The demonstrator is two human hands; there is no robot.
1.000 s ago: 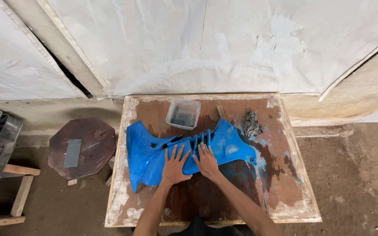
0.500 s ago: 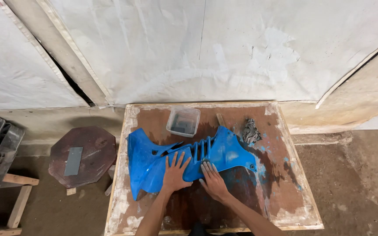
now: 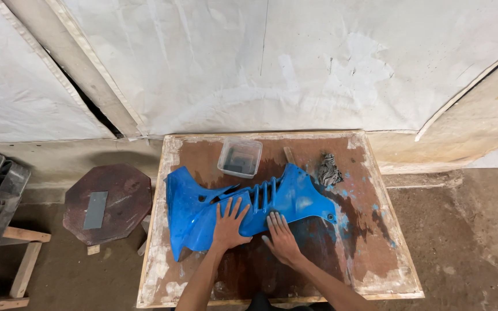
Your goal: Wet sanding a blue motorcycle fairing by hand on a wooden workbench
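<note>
A blue panel (image 3: pixel 243 210) lies across the middle of a worn table (image 3: pixel 376 253). The left hand (image 3: pixel 229 222) presses flat on it, fingers spread, much as before. The right hand (image 3: pixel 282 239) (also flat and open, gripping nothing) has slid back toward the person, now at the panel's near edge, suggesting a rubbing stroke. Beyond the hands sit a clear tub (image 3: pixel 240 156) and a rag (image 3: pixel 329 170).

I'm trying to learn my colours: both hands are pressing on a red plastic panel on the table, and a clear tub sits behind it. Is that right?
Not quite. The plastic panel is blue, not red, as the head view shows. The rest holds: the left hand and right hand lie on it, on the table, with the clear tub behind.
</note>
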